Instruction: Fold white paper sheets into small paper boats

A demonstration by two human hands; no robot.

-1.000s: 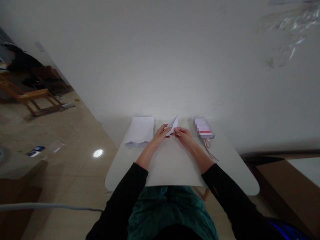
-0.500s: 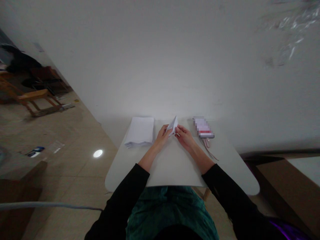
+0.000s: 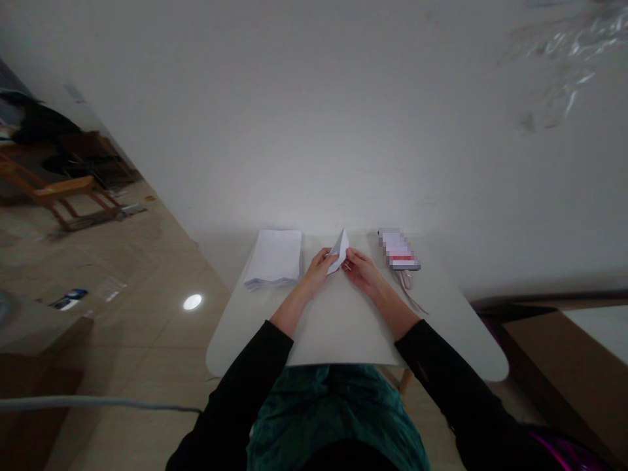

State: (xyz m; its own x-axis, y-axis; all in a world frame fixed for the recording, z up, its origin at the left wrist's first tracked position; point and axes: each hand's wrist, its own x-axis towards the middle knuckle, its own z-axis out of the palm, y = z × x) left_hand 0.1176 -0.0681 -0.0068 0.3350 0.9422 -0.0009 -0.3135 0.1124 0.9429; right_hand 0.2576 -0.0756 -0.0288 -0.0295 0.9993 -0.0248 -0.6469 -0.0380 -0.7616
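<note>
Both my hands are raised over the middle of the white table (image 3: pixel 338 327), holding a small folded sheet of white paper (image 3: pixel 337 252) upright between them. My left hand (image 3: pixel 318 269) pinches its left side. The fingertips of my right hand (image 3: pixel 360 271) grip its lower right edge. To the left lies a neat stack of white paper (image 3: pixel 273 258). On the right sits a pixelated, blurred flat object (image 3: pixel 399 251) with a thin pink cord (image 3: pixel 409 294) trailing from it.
The table stands against a white wall (image 3: pixel 314 131). A wooden chair (image 3: pixel 59 193) and a dark heap (image 3: pixel 39 124) lie far left on the tiled floor (image 3: pixel 147 333). A grey cable (image 3: pixel 98 403) crosses low left, and a brown surface (image 3: pixel 544 353) lies right.
The tip of the folded paper has tilted slightly left, toward upright. My hands have stayed nearly in place, still on the paper.
</note>
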